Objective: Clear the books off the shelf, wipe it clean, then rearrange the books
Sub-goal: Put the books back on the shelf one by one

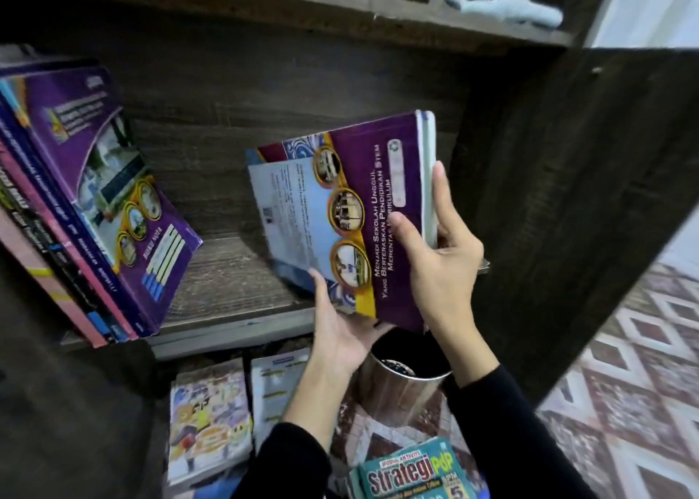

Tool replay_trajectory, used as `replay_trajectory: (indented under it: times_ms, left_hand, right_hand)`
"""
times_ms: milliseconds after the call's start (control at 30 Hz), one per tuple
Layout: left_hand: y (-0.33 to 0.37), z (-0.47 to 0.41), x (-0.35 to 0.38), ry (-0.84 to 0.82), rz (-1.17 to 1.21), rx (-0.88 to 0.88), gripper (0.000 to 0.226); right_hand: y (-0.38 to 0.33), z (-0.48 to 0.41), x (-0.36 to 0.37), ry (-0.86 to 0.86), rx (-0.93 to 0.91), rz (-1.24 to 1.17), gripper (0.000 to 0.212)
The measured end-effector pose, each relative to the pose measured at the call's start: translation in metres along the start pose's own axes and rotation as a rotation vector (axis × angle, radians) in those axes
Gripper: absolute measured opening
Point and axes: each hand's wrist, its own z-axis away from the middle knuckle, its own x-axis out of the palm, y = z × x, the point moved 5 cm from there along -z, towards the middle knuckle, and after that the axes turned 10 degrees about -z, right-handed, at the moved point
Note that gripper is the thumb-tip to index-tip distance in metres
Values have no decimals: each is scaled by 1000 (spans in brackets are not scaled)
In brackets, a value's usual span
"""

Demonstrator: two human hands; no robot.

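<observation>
Hands | left hand (342,334) under books (340,203), gripping; right hand (444,260) gripping their edge | over shelf (227,275)

You're looking into a dark wood-grain cabinet (287,78), dimly lit inside, its door (575,203) standing open on your right. Beyond it the floor (643,392) shows a red-and-white diamond pattern, and a pale wall (654,10) catches brighter light.
</observation>
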Motion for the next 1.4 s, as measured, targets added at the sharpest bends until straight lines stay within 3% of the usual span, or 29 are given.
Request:
replay_trajectory:
  times_ms: [67, 167, 267, 400, 633, 733, 900, 1133, 1400]
  left_hand:
    - [4, -4, 6, -10, 45, 96, 71]
    - [16, -18, -3, 111, -57, 213, 63]
    - [26, -25, -23, 320, -46, 356, 91]
    - [27, -20, -33, 498, -115, 527, 96]
    - [24, -31, -47, 507, -564, 524, 92]
    - [22, -39, -53, 477, -740, 445, 91]
    - [24, -44, -62, 404, -882, 363, 94]
    - [36, -46, -81, 364, -809, 388, 80]
    - [47, -45, -97, 365, -806, 411, 73]
  right_hand:
    - [5, 4, -12, 121, 79, -107, 66]
    - [10, 11, -21, 251, 133, -162, 65]
    - [23, 20, -27, 337, 186, -186, 64]
    - [53, 40, -43, 467, 293, -166, 62]
    - [103, 96, -62, 798, 493, -88, 57]
    - [110, 107, -58, 887, 544, -88, 57]
    - [116, 112, -37, 870, 626, 18, 64]
    - [136, 98, 5, 775, 698, 15, 67]
    - [141, 111, 14, 503, 841, -48, 93]
